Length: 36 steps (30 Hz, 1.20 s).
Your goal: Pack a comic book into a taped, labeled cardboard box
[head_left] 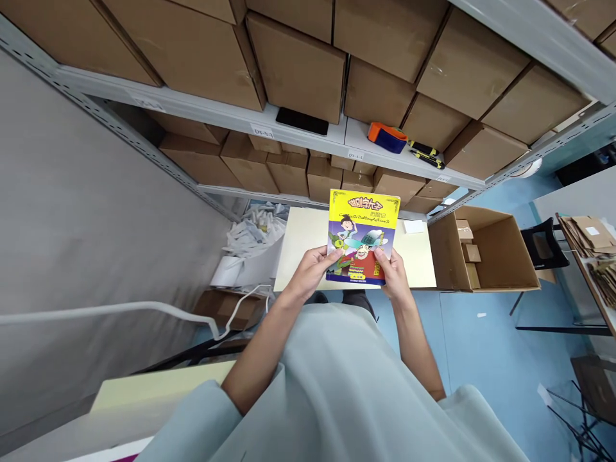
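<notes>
Yellow and purple, the book (364, 221) is in front of me above the pale tabletop (302, 236), front facing up at me. My left hand (310, 271) grips its lower left edge, my right hand (395, 274) its lower right. Beyond, a shelf (216, 119) holds cardboard boxes (296, 70), a flat black slab (301, 120) and yellow-and-black tools (426, 158). Right of the tabletop stands an open carton (505, 253) with small boxes (472, 254) inside.
</notes>
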{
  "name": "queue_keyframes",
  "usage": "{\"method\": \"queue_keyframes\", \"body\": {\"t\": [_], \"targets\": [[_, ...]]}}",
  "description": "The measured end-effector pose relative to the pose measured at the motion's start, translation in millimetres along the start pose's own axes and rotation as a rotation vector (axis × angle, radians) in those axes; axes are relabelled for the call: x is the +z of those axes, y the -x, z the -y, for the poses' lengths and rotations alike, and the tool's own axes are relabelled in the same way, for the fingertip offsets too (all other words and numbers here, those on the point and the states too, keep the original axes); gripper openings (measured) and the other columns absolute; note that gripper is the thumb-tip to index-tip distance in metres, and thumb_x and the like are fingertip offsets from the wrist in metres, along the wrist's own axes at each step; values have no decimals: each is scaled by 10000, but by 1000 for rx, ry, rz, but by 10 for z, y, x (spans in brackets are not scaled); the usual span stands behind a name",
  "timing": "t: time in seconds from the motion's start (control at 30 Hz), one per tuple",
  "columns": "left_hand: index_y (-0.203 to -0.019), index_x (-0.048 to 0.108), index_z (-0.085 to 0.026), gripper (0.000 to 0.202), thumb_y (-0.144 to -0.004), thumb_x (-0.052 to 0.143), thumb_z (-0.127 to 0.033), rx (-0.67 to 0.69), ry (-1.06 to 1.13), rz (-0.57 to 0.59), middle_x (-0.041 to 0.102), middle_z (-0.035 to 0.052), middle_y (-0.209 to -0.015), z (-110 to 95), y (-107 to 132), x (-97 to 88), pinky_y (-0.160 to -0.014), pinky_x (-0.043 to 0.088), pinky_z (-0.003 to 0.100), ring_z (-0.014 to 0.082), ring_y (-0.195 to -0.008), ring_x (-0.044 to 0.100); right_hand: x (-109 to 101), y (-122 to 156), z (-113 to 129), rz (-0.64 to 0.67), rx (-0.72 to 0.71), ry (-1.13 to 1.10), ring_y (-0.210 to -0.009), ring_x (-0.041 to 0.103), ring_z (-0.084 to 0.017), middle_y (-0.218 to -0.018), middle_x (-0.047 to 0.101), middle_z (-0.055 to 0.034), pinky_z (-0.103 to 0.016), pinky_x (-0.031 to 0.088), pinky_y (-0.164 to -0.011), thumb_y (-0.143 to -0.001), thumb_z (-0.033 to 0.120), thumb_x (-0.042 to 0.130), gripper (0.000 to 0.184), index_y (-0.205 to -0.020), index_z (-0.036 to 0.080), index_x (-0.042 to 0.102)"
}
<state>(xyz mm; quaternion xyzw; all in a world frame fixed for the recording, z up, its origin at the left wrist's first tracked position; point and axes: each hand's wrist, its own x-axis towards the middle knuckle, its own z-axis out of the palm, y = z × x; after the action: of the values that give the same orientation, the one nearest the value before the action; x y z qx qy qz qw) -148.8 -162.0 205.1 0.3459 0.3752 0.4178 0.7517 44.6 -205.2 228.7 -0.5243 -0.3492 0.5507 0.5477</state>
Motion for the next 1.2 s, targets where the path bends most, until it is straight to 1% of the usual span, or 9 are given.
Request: {"method": "queue_keyframes", "body": {"t": [0.1,0.27,0.43,0.6,0.73,0.8,0.93,1.07,1.2], "targets": [[-1065,850,-134,644,-696,987,-644,23,11,-39,863,135,-1055,2,-8,8,-1012,652,479,339,-1034,824,23,7,60,-23,-71,112,-1366,719,-345,-1424,771,-102,-511,622,-1151,-914,718,772,679,-1397,248,699],[-1073,843,-136,673,-717,949,-697,118,-40,-183,863,133,-1066,44,-48,24,-977,663,463,331,-1030,821,126,83,131,-150,-312,389,-1685,359,-298,-1762,464,-82,-524,340,-1380,-984,688,706,814,-1663,286,505],[-1106,853,-148,574,-866,832,-670,254,-280,-252,863,111,-1139,174,-40,126,-1020,656,462,332,-1098,812,351,120,-28,33,-120,339,-1556,561,-310,-1681,571,-97,-464,540,-1244,-919,673,799,879,-1653,276,524],[-1302,825,-223,454,-956,761,-509,442,-572,-224,792,91,-1391,324,42,254,-1231,549,502,332,-1342,737,502,133,-89,-82,-139,370,-1349,716,-283,-1517,707,-107,-407,633,-1094,-907,607,834,727,-1513,262,627],[-1480,727,-237,558,-943,750,-387,628,-786,-41,693,99,-1546,294,76,257,-1309,475,480,301,-1434,677,381,29,-56,-249,-175,382,-1052,786,-270,-1161,836,-96,-393,651,-959,-943,610,783,428,-1159,241,755],[-1553,663,-229,623,-964,735,-417,599,-816,-41,648,106,-1599,228,43,185,-1341,426,480,300,-1504,613,270,-55,-26,-236,-190,322,-1058,779,-280,-1117,842,-96,-405,642,-978,-943,628,769,418,-1075,231,756],[-1588,614,-168,865,-904,787,-669,379,-621,-254,550,178,-1681,58,-107,-96,-1335,414,511,374,-1608,473,83,-150,16,-45,-98,163,-1138,780,-299,-1206,842,-75,-436,643,-1038,-864,651,848,509,-1142,233,762],[-1298,809,-119,847,-780,850,-789,72,-283,-73,813,206,-1294,-123,-171,-362,-1013,677,502,419,-1191,794,11,-138,-35,95,54,64,-1143,801,-322,-1241,843,-64,-468,675,-1015,-837,671,872,583,-1219,243,768],[-1037,884,-148,681,-668,967,-715,0,-223,-34,870,136,-998,-241,-95,-423,-854,719,464,377,-944,844,-10,-147,-84,144,75,51,-1152,803,-317,-1251,842,-55,-477,672,-1041,-827,674,884,592,-1228,252,774]]}}
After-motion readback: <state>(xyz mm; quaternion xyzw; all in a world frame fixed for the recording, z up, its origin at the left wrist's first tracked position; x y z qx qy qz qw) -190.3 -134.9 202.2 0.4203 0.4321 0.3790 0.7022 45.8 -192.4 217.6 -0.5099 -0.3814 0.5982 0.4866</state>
